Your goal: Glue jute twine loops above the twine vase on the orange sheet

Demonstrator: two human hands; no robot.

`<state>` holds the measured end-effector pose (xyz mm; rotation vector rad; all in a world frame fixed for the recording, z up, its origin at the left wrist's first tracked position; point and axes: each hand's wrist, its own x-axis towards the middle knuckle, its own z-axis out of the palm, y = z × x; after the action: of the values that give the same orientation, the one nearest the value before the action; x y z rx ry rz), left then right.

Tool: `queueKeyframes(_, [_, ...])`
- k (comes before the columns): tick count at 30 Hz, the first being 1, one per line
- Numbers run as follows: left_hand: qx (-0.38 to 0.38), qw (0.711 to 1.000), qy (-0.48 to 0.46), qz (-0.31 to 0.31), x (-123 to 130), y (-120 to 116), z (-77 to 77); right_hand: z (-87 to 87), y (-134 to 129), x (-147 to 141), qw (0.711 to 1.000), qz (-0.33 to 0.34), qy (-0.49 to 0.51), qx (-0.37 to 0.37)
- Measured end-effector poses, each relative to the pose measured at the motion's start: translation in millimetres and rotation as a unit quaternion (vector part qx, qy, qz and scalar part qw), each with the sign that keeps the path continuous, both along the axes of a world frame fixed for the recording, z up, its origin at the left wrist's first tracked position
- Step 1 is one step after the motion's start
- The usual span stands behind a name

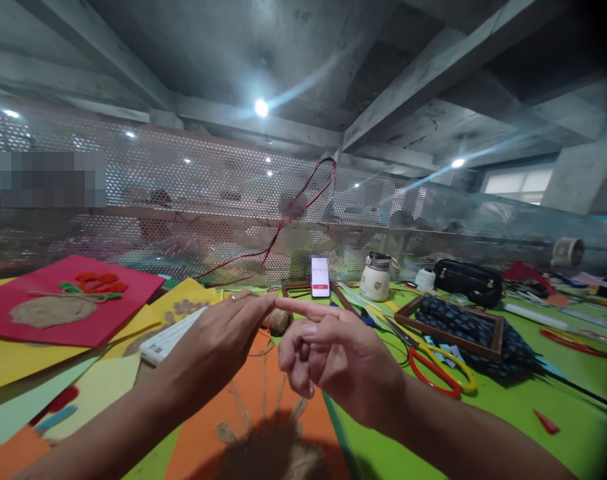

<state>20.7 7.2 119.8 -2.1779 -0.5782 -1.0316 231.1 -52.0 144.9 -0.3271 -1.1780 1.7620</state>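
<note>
From where I'm standing, the left hand point(213, 340) and right hand point(340, 360) meet at the fingertips above the orange sheet point(257, 373), the right index finger stretched across to the left fingers. That sheet lies below both hands, its long axis running away from the person, with twine strands point(264, 383) fanning up it under the gap between the palms. The ball of twine point(278, 323) sits just behind where the fingertips touch, a shade nearer the left hand, I'd say. The left fingers are straight and pressed together, palm down; on the right, the index is out and the others curl loosely, with nothing visible in them. Whether some thin thread is caught where they meet, I can't tell. Left of the left fingers is a white box point(170, 337), partly hidden by that hand; right of the right fingers, red-handled scissors point(433, 375) lie on the green tabletop point(498, 427), and the phone point(320, 277) stands beyond the fingertips
</note>
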Motion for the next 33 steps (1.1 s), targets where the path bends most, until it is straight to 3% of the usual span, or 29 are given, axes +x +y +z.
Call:
queueKeyframes(8, [0.024, 1.0, -0.006, -0.006, 13, -12, 12.7, -5.6, -4, -1, 1.0, -0.004, -0.026, 0.005])
queueKeyframes(22, [0.003, 1.0, 0.004, -0.023, 12, -11, 15.0, -2.1, -2, 1, 0.998, -0.025, -0.058, -0.004])
queueKeyframes(28, [-0.012, 0.998, 0.051, -0.017, 5, -10, 15.5, -2.6, -5, 2, 0.998, -0.003, -0.063, -0.001])
queueKeyframes(33, [0.023, 0.999, 0.044, -0.015, 8, -12, 15.8, -2.6, -10, 3, 0.998, 0.023, -0.059, -0.002])
